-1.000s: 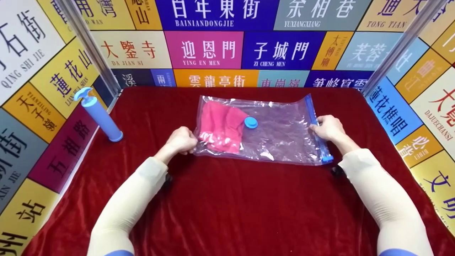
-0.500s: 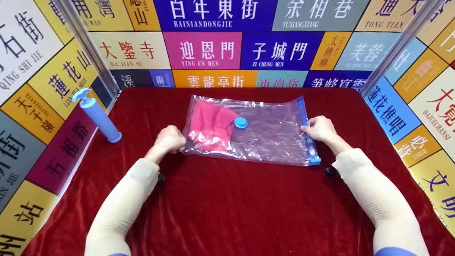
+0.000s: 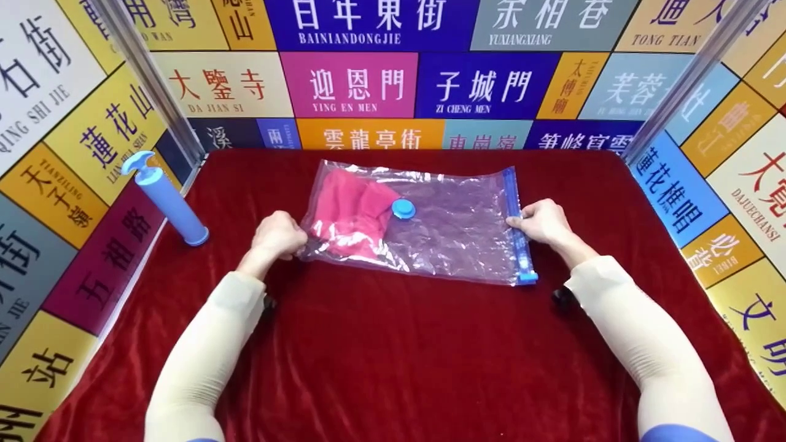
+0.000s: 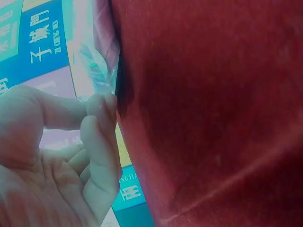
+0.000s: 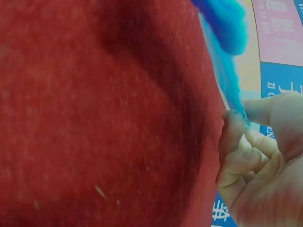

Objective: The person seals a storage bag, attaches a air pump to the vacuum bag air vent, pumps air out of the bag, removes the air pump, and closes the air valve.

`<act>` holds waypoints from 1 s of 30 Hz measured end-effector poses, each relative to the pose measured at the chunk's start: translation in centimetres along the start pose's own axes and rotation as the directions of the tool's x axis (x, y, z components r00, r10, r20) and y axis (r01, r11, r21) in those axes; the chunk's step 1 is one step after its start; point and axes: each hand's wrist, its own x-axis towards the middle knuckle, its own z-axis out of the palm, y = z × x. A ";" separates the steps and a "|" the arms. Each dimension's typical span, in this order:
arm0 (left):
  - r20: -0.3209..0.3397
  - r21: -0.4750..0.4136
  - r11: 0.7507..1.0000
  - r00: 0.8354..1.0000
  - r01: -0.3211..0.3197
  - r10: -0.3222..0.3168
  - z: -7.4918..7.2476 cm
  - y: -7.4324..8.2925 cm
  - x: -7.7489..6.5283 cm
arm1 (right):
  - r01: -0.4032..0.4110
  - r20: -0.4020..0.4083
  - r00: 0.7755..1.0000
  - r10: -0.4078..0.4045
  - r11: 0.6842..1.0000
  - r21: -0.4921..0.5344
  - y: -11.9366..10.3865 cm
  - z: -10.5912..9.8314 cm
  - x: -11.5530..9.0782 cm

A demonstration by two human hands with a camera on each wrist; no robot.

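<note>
A clear vacuum storage bag lies sideways between my two hands, with a folded pink cloth inside its left part. A round blue valve cap sits on the bag beside the cloth. My left hand pinches the bag's left edge between thumb and fingers; the left wrist view shows the clear film at the fingertips. On the other side, my right hand pinches the blue zip edge. A light blue slider is at the near end of that edge.
A blue hand pump stands upright at the left on the dark red velvet cloth covering the table. Walls with coloured street-name panels enclose the back and both sides.
Both hands have carried the bag to the left, with the pink cloth inside it. Their pinch on the two ends is unchanged. The hand pump has stayed in place.
</note>
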 end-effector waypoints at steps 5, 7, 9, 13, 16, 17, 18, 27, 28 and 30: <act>0.000 0.000 1.000 1.000 0.012 -0.012 -0.3 -0.3 0.0 | -0.040 0.040 0.999 0.036 0.995 0.086 0.0 0.4 0.0; 0.000 0.012 1.000 1.000 0.016 -0.016 -0.4 -0.3 0.0 | -0.054 0.050 0.998 0.049 0.991 0.119 -0.1 0.4 0.0; -0.009 0.039 0.999 1.000 0.017 -0.017 -0.5 -0.2 0.0 | -0.066 0.059 0.997 0.057 0.986 0.156 -0.2 0.4 0.0; -0.060 0.141 0.990 0.998 0.010 -0.002 -0.5 0.2 -0.2 | -0.087 0.084 0.994 0.069 0.969 0.233 -0.2 0.4 0.0; -0.087 0.224 0.975 0.996 0.003 0.017 -0.2 0.9 -0.4 | -0.104 0.105 0.992 0.077 0.954 0.282 -0.2 0.4 -0.1; -0.091 0.247 0.969 0.996 -0.001 0.024 0.0 1.2 -0.5 | -0.109 0.109 0.991 0.080 0.949 0.295 -0.2 0.4 -0.2; -0.093 0.270 0.963 0.995 -0.003 0.029 0.2 1.6 -0.6 | -0.114 0.112 0.990 0.083 0.944 0.309 -0.3 0.4 -0.2; -0.128 0.403 0.904 0.969 -0.145 0.213 4.0 6.7 -1.3 | -0.179 0.142 0.981 0.130 0.886 0.428 -1.1 0.0 -0.2; -0.113 0.415 0.895 0.966 -0.166 0.232 4.6 7.4 -1.4 | -0.187 0.145 0.980 0.136 0.877 0.443 -1.2 0.0 -0.2; -0.079 0.428 0.876 0.956 -0.222 0.281 5.8 8.8 -1.7 | -0.203 0.149 0.978 0.149 0.853 0.480 -1.5 -0.1 -0.1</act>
